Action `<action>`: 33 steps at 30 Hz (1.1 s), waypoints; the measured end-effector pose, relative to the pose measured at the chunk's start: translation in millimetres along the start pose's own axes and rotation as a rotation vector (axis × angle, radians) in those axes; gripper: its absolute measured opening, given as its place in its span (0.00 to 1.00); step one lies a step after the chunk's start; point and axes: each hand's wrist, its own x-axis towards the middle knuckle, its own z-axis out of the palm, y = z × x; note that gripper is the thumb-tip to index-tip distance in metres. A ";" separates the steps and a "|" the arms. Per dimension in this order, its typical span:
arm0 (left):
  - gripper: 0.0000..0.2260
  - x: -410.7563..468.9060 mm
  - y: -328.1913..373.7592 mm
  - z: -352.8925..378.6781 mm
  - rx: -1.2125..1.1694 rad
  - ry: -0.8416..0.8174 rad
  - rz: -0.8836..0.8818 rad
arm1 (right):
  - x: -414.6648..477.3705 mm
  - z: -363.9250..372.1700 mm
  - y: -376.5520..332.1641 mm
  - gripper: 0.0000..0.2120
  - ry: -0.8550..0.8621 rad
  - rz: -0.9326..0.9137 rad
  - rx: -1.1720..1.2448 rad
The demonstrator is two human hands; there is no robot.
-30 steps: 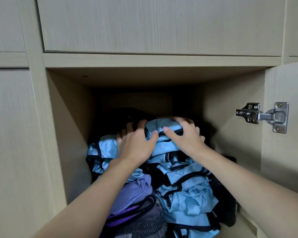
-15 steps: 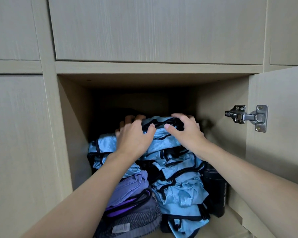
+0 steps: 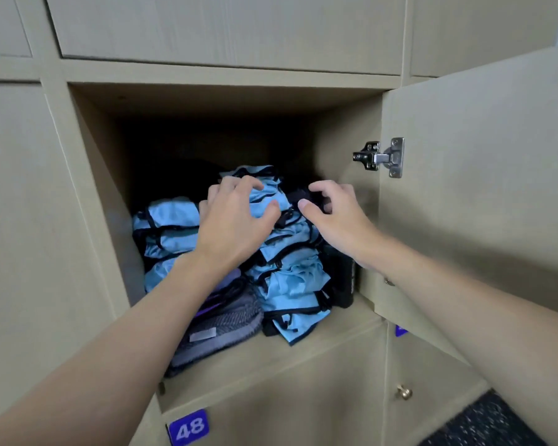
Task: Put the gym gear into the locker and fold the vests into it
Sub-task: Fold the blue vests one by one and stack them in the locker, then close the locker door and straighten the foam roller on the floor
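Now the left hand [image 3: 236, 226] lies on top of the tall pile of light blue vests [image 3: 290, 278]. Its fingers are spread and a little bent, and they press the top vest down. I think this is to make the soft pile sit flat, so it does not tip or slide out.

The right hand [image 3: 339, 220] is just beside it, at the dark right edge of the pile. Its fingers are loosely bent and seem to hold nothing. I cannot tell if they touch the cloth. It looks ready to catch that side.

The vests are inside the locker [image 3: 303, 336], folded and stacked near the middle. A second pile of blue vests [image 3: 168, 226] sits to the left, by the wall. A grey sneaker [image 3: 226, 320] lies in front, low down, so the light cloth can go on top. A black bottle [image 3: 342, 278] stands on the right, touching the tall pile. The door [image 3: 480, 188] hangs wide open, so both arms can reach in.
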 end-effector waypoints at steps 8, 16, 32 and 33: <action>0.26 -70.9 90.1 1.2 -0.129 -0.186 0.196 | -137.4 -93.8 22.3 0.14 0.220 0.070 -0.073; 0.22 -119.1 210.4 6.9 -0.172 -0.250 0.434 | -260.0 -210.1 41.3 0.16 0.493 0.071 -0.287; 0.25 -161.1 332.0 2.9 -0.273 -0.181 0.705 | -317.7 -259.3 41.6 0.39 0.568 0.132 0.047; 0.25 -162.5 327.3 -3.0 -0.282 -0.175 0.700 | -320.9 -254.6 37.0 0.38 0.571 0.107 0.054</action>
